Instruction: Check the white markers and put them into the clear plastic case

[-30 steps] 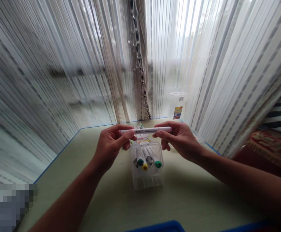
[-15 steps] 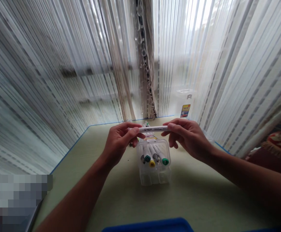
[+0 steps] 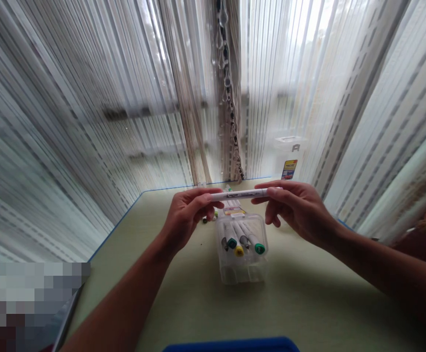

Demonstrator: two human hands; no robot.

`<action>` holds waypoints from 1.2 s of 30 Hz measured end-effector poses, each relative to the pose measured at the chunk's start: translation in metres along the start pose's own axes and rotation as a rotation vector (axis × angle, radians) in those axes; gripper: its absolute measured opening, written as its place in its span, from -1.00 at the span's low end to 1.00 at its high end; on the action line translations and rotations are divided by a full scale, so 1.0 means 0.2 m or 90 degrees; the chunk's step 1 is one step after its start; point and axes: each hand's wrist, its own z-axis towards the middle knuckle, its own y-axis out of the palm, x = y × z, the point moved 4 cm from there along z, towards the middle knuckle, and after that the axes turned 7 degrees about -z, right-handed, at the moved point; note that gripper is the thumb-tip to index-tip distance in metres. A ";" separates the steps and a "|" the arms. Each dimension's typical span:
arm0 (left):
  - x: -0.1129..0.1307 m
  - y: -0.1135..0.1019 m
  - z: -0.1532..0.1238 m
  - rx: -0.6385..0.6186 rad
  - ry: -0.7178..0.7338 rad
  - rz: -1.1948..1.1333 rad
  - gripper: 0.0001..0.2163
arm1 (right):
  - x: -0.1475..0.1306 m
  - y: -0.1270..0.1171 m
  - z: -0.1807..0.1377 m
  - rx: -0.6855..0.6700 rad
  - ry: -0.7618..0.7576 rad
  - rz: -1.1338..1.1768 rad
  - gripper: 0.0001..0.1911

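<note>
A white marker [image 3: 239, 194] with dark printing is held level above the table, between my two hands. My left hand [image 3: 189, 215] pinches its left end with thumb and fingers. At the other end, my right hand [image 3: 295, 205] grips it the same way; both tips are largely covered by fingers. Just below and nearer to me stands a clear plastic box [image 3: 242, 274]. Several white markers lie in its upper part, among them one with a yellow end [image 3: 238, 251] and one with a green end [image 3: 259, 248].
More markers [image 3: 230, 203] lie behind the box, partly hidden by the held one. A clear container with a yellow label [image 3: 289, 169] stands at the back right. The pale green table [image 3: 183, 303] meets a string curtain [image 3: 124, 122]. A blue edge [image 3: 231, 344] shows at the bottom.
The whole scene has shifted slightly right in view. My right hand has slid a little outward along the marker, so more of its barrel shows. Both hands still hold it.
</note>
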 end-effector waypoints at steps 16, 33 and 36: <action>0.03 0.00 -0.01 -0.021 0.004 -0.037 -0.77 | -0.02 0.00 -0.01 0.002 0.006 0.038 -0.72; 0.01 -0.02 0.01 0.059 0.022 0.058 -0.79 | 0.00 -0.01 0.02 0.012 -0.047 -0.029 -0.70; 0.02 -0.01 0.01 0.057 0.033 0.109 -0.80 | 0.00 -0.01 0.02 0.025 -0.072 -0.058 -0.71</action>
